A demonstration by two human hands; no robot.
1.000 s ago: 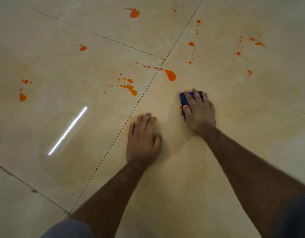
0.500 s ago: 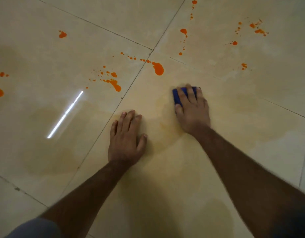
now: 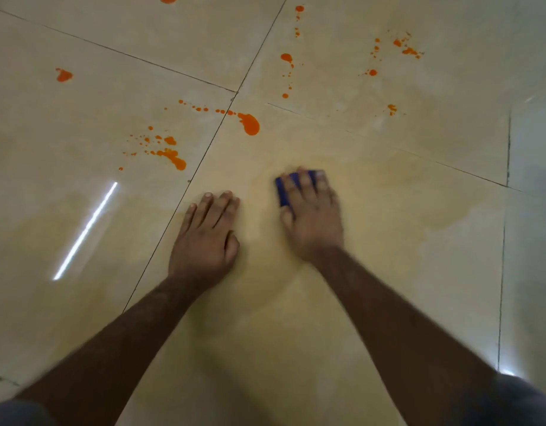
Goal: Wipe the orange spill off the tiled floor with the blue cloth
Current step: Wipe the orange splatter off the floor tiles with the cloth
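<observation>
Right hand (image 3: 311,216) slid back, blue cloth (image 3: 283,190) under fingers.

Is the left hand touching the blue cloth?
No, the left hand lies flat on the bare tile, apart from the blue cloth, which is under the right hand.

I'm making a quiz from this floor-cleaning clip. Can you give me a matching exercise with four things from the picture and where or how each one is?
Things:
1. blue cloth
2. left hand
3. largest orange blot
4. streak of reflected light

Places or states:
A. flat on the bare tile, holding nothing
B. on the glossy tile left of both hands
C. pressed to the floor under the right hand
D. just right of the grout line, beyond both hands

Pairs: 1-C, 2-A, 3-D, 4-B
</observation>
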